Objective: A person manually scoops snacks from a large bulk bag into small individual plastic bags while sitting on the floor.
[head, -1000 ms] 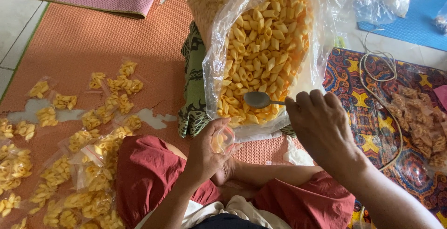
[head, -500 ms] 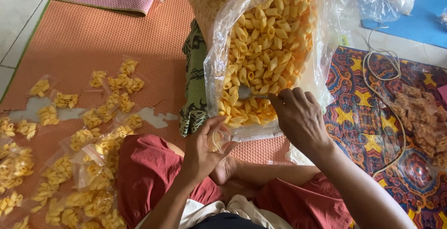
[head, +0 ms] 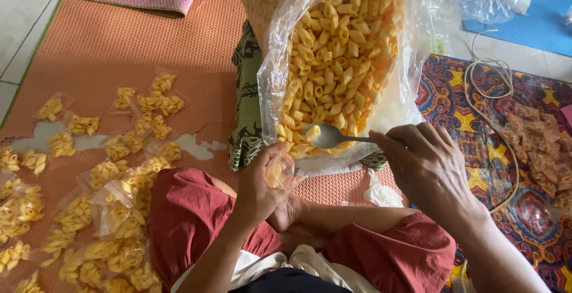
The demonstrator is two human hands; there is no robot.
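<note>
Looking down, we see our own lap and two bare hands at work on an orange mat (head: 113,48). Our right hand (head: 432,168) grips a metal spoon (head: 330,137), fingers closed round its handle. The spoon lies nearly level, its long axis running left to right, bowl pointing left and carrying a piece or two of yellow snack. Our left hand (head: 262,188) holds a small clear pouch (head: 280,171), fingers curled about it, its mouth turned up and toward the spoon. The pouch sits just below and a little left of the spoon's bowl, near it but not touching; the right hand is the nearer to the big bag.

That big clear bag (head: 339,60) lies open just beyond the spoon, full of yellow curled snacks, and rests on a green patterned cloth (head: 244,120). To our left, many filled pouches (head: 89,174) lie scattered on the mat. To our right lies a bright patterned mat (head: 476,144) with a coiled cord (head: 494,84) and packets of brownish snacks (head: 542,144).
</note>
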